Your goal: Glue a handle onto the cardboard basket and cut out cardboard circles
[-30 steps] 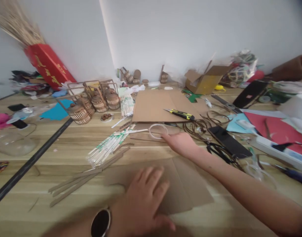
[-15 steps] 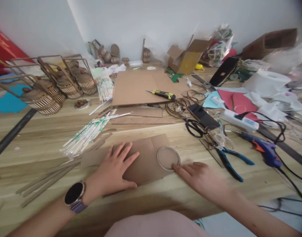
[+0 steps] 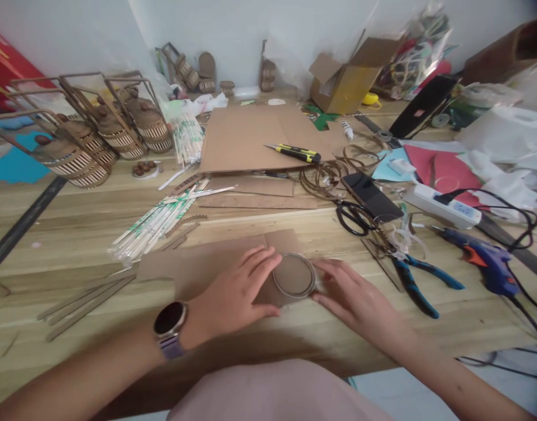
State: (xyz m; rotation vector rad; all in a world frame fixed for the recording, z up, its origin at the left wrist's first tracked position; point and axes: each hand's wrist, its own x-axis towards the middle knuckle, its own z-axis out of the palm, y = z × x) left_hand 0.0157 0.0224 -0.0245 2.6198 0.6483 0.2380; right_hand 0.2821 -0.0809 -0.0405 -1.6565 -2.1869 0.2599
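Our left hand point(image 3: 233, 292) has slid right along the cardboard sheet point(image 3: 211, 254); half a second ago it lay apart from the ring point(image 3: 295, 295), and now its fingertips reach the ring's left rim. Those fingers are loosely spread, thumb well out, gripping nothing. Our right hand point(image 3: 354, 295) pinched the ring's lower right edge in the previous frame; now its thumb and fingers stand apart, just touching or beside the right side of the rim, so we cannot tell how firmly they bear on it. A second ago we had the ring out beyond this sheet, near the larger cardboard piece point(image 3: 251, 134); it is now over the sheet's right end, between our two hands, and looks flat. The yellow-and-black cutter point(image 3: 297, 153) stays on the larger piece, and the blue-handled pliers point(image 3: 415, 286) remain on the surface point(image 3: 334, 362) to our right.
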